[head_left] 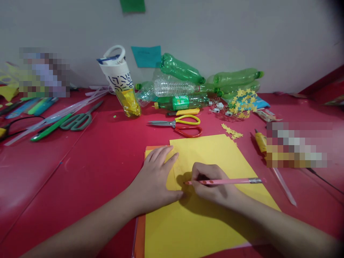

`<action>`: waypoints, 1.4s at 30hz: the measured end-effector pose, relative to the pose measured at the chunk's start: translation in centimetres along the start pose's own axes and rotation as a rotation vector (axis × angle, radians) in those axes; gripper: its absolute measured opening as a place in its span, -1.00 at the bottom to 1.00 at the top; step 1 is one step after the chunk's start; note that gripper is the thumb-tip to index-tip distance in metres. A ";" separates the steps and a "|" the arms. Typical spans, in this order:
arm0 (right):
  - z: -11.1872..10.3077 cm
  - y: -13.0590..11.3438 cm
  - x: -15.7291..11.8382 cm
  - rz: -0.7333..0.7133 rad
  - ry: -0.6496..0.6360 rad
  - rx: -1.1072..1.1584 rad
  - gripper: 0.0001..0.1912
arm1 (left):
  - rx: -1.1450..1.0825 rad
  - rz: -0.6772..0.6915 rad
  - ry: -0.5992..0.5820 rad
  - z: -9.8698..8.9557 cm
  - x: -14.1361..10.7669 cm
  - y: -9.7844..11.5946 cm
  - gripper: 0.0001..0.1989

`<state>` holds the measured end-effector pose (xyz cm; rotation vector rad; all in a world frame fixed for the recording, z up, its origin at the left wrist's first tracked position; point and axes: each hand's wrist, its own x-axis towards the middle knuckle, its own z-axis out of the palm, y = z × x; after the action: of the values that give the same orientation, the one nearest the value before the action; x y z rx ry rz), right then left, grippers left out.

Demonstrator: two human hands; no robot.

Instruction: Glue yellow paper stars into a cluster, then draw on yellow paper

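Observation:
My right hand [211, 184] grips a pink pencil [236, 181], its tip close to the yellow paper [209, 150]; whether it touches cannot be told. My left hand [158, 177] lies flat with fingers spread on the left part of the yellow sheets, thumb pointing toward the pencil tip. An edge or line runs down the yellow paper between the hands. Orange paper [140, 236] shows from under the stack on the left. Just beyond the paper lie scissors [174, 124] with one yellow and one red handle, blades pointing left.
Plastic bottles [181, 103] lie along the wall, beside a white patterned cup [116, 77]. Yellow star cutouts [232, 132] and a glue gun [260, 141] are at right. Grey-handled scissors [80, 121], a green cutter [51, 128] and clear sticks [61, 113] lie at left on the red table [107, 157].

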<state>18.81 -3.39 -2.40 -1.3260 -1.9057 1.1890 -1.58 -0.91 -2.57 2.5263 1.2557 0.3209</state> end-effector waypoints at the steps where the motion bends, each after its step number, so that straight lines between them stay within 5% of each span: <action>1: 0.0 -0.1 0.0 -0.003 0.000 -0.007 -0.84 | 0.004 -0.001 0.000 0.0 0.0 0.0 -0.14; 23: 0.4 -0.9 0.4 -0.036 0.008 -0.079 -0.92 | 0.010 -0.007 0.012 -0.1 0.1 0.3 -0.17; 42: 0.4 -0.2 0.1 -0.013 0.159 -0.065 -0.87 | 0.013 -0.003 -0.020 0.0 0.0 0.0 -0.10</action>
<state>18.33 -3.51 -2.42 -1.3968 -1.8499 0.9916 -1.61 -0.93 -2.56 2.5325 1.2578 0.2874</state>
